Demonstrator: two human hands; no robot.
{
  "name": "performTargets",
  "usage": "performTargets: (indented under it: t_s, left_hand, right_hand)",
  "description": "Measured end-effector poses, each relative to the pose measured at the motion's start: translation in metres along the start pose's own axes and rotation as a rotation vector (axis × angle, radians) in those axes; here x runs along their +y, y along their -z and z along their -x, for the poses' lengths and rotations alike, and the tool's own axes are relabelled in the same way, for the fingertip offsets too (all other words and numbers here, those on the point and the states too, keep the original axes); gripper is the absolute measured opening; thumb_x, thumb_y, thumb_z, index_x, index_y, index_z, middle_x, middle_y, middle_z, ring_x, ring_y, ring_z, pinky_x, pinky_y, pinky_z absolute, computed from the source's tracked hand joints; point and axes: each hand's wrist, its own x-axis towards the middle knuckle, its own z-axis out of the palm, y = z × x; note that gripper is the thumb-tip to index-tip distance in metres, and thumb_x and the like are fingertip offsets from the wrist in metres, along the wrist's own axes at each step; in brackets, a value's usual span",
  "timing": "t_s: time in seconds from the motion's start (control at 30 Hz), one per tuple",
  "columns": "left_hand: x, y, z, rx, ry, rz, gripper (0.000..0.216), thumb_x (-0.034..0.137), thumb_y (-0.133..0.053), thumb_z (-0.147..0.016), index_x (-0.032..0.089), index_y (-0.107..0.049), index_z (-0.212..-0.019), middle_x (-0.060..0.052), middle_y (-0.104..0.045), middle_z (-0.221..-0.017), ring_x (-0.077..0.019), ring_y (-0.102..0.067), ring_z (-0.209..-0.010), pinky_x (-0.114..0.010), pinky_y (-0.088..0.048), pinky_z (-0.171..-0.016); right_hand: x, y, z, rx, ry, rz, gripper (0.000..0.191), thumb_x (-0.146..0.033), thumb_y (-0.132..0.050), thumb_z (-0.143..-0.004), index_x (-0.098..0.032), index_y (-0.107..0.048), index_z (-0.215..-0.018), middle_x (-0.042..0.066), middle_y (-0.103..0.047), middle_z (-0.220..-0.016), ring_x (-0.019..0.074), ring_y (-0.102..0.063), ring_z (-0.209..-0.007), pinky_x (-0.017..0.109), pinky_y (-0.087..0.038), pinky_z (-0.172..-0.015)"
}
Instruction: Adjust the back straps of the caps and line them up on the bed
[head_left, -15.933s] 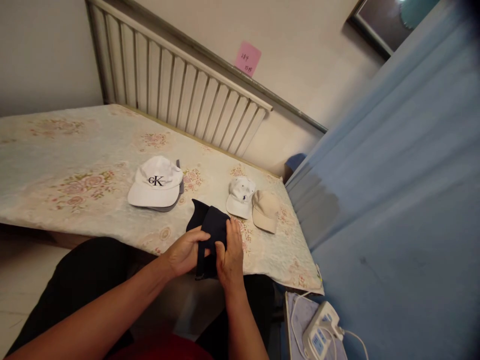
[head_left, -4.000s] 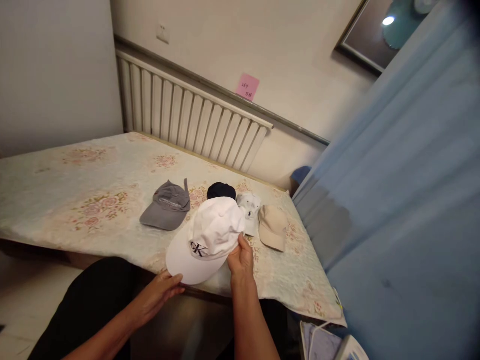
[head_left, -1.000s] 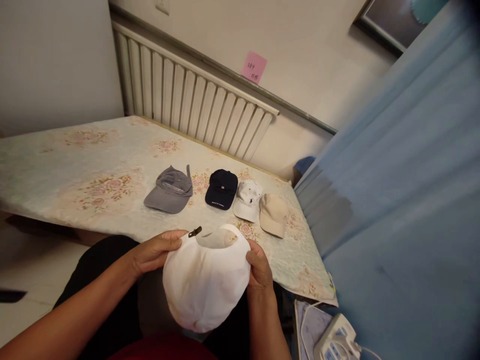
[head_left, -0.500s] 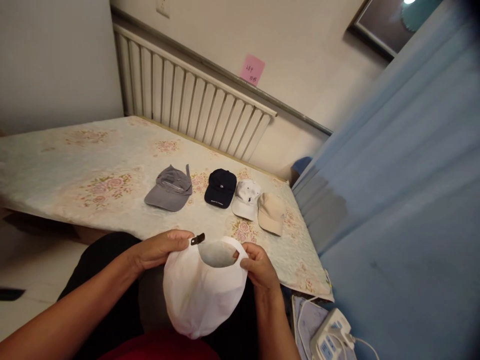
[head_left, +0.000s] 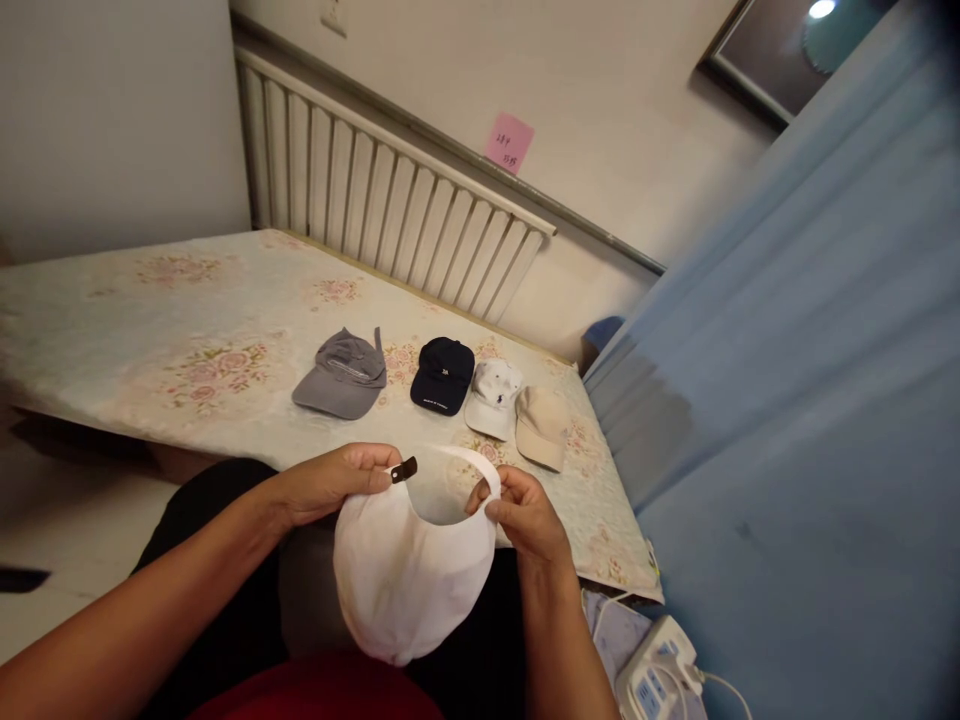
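A white baseball cap (head_left: 412, 575) hangs over my lap with its back opening turned up. My left hand (head_left: 341, 480) pinches the cap's edge beside a dark strap buckle (head_left: 404, 470). On the other side of the opening, my right hand (head_left: 525, 510) grips the white strap end, with fingertips showing inside the gap. Beyond the hands, a grey cap (head_left: 341, 385), a black cap (head_left: 442, 375), a white cap with a small dark logo (head_left: 491, 405) and a beige cap (head_left: 541, 425) lie on the bed. The last two touch or overlap.
The caps lie on a floral-covered bed (head_left: 225, 300). A radiator (head_left: 390, 190) runs along the wall behind it, below a pink note (head_left: 510, 143). On the right hang blue curtains (head_left: 787, 400). A white power strip (head_left: 656, 670) with cords sits at lower right.
Both hands and the white cap have risen slightly and shifted right. The strap on the right now arches up, away from the opening's edge. The caps on the bed stay put.
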Motion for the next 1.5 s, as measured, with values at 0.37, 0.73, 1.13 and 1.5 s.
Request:
performTargets:
  t_s: [0.37, 0.73, 1.13, 1.5]
  left_hand:
    - [0.002, -0.004, -0.006, 0.109, -0.047, 0.009, 0.024, 0.037, -0.071, -0.077, 0.015, -0.061, -0.076, -0.002, -0.063, -0.071, -0.0117, -0.054, -0.059, -0.022, -0.038, -0.057]
    - [0.006, -0.012, -0.010, 0.132, -0.093, 0.024, 0.024, 0.035, -0.073, -0.075, 0.015, -0.060, -0.078, -0.001, -0.062, -0.073, -0.0116, -0.055, -0.062, -0.022, -0.039, -0.060]
    - [0.010, -0.030, -0.019, 0.141, -0.096, -0.118, 0.028, 0.037, -0.073, -0.073, 0.017, -0.054, -0.078, 0.005, -0.056, -0.063, -0.0076, -0.048, -0.053, -0.020, -0.032, -0.052]
    - [0.009, -0.038, -0.028, 0.071, -0.122, -0.102, 0.019, 0.029, -0.069, -0.075, 0.015, -0.065, -0.087, -0.001, -0.070, -0.081, -0.0130, -0.061, -0.070, -0.023, -0.042, -0.067]
  right_hand:
    - [-0.019, -0.002, -0.023, 0.034, 0.046, 0.030, 0.029, -0.039, -0.081, -0.066, -0.017, -0.063, -0.073, 0.000, -0.067, -0.056, 0.0125, -0.056, -0.049, 0.023, -0.042, -0.052]
    - [-0.032, -0.003, -0.032, 0.045, 0.062, 0.056, 0.024, -0.035, -0.077, -0.071, -0.017, -0.062, -0.073, -0.001, -0.066, -0.054, 0.0108, -0.054, -0.047, 0.022, -0.041, -0.050]
    - [-0.022, -0.022, -0.042, -0.040, 0.034, 0.040, 0.026, -0.036, -0.078, -0.069, -0.016, -0.061, -0.072, 0.000, -0.066, -0.052, 0.0105, -0.055, -0.041, 0.021, -0.042, -0.045]
    - [-0.002, -0.032, -0.046, -0.076, -0.021, 0.004, 0.028, -0.033, -0.078, -0.066, -0.015, -0.066, -0.084, -0.002, -0.066, -0.054, 0.0105, -0.056, -0.043, 0.022, -0.044, -0.047]
